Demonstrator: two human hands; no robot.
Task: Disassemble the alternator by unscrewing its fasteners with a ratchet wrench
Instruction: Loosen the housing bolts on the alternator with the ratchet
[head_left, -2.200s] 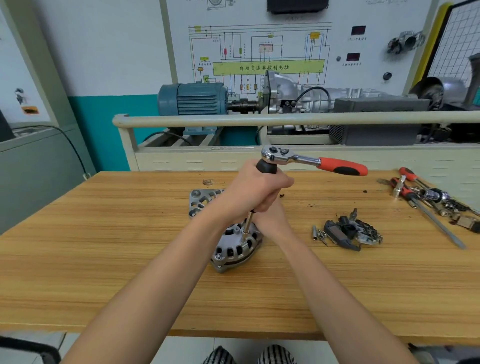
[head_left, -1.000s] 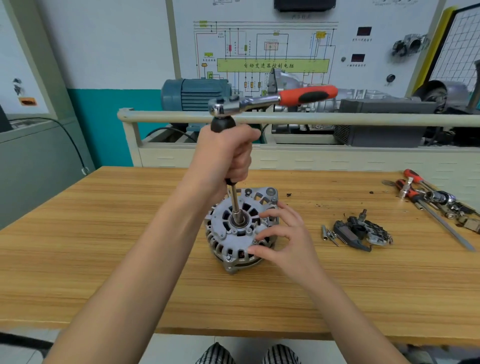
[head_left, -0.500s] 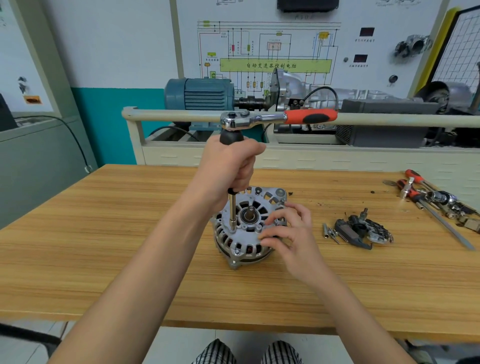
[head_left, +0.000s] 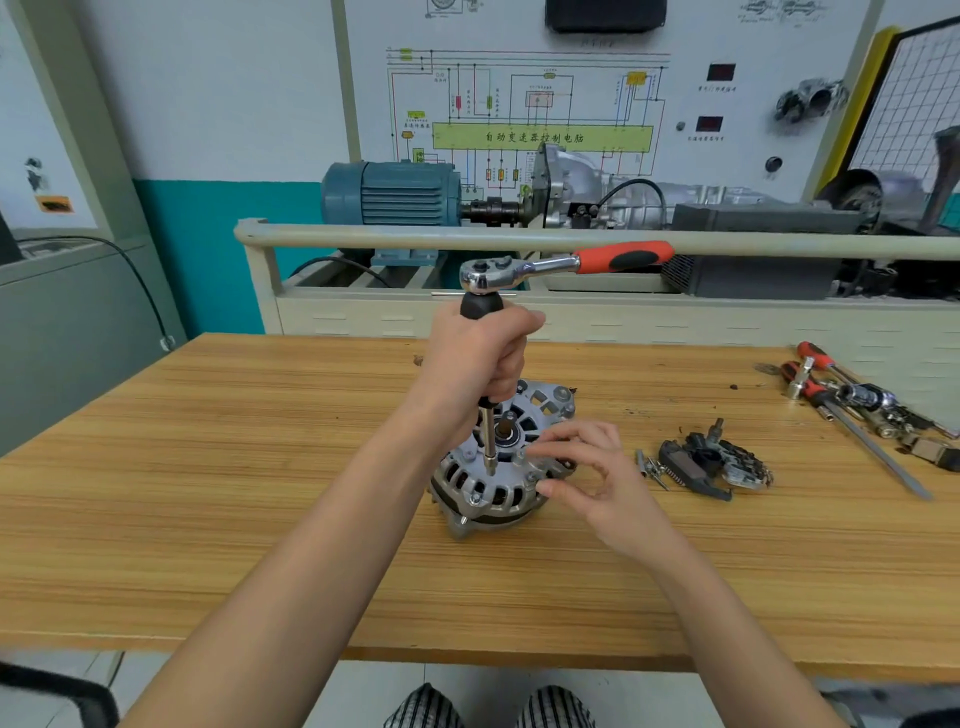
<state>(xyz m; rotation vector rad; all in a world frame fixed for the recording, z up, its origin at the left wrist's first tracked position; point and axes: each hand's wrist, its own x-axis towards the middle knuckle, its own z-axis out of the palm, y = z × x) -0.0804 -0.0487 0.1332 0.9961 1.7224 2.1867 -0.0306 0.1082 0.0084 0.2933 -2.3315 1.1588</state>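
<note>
Head view — wooden bench (head_left: 208, 493), wiring-diagram panel (head_left: 540, 104) behind.

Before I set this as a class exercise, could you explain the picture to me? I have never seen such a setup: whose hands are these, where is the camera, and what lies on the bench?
The camera sits on the person's head, looking down at their own two hands. The left hand grips the black extension shaft of a chrome ratchet wrench with an orange handle, whose tip meets the top of a round silver metal alternator. The right hand steadies the alternator's side with its fingertips. Everything rests on a wooden workbench. To the right lie a heap of removed dark parts and some spare red-handled tools.
</note>
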